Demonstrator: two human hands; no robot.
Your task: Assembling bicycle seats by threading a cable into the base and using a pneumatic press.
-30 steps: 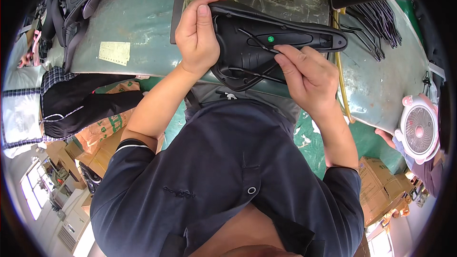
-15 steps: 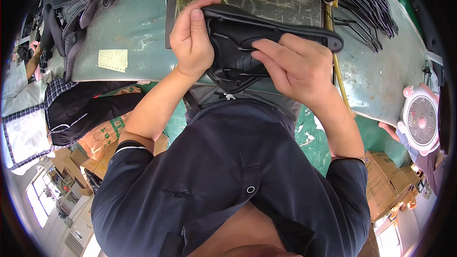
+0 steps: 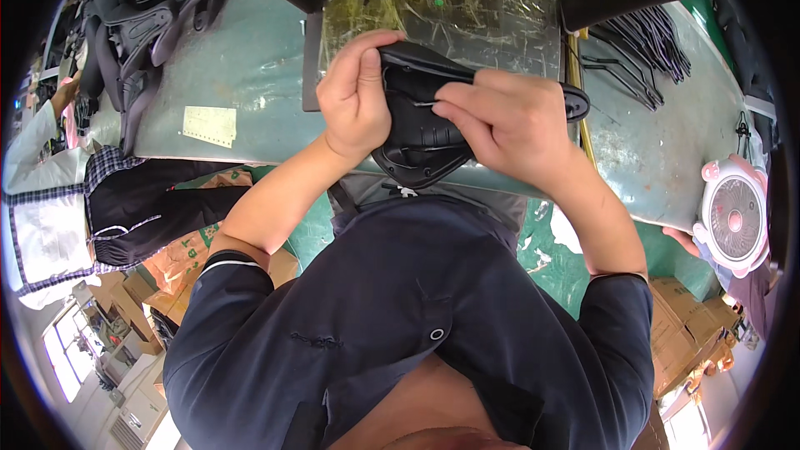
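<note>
Black plastic forms the underside of the saddle (image 3: 427,135), which should be light for its bulk, with a stiff shell that flexes little and, presumably, a softer cover round the rim. Its smooth finish could slide under a loose grip, so the broad end seems the best hold, thumb over the edge. The wire (image 3: 423,104) looks hard and springy, unlikely to break, and better pinched than palmed.

The left hand (image 3: 357,107) grasps the broad end, its fingers wrapped behind the rim; the right hand (image 3: 518,123) pinches the wire between thumb and forefinger, hiding so much of it that its full shape is hard to make out.

The saddle is tilted, underside up, at the near edge of the worktop (image 3: 237,58). Short ribs mark its hollow, and its narrow nose sticks out past the right hand.
</note>
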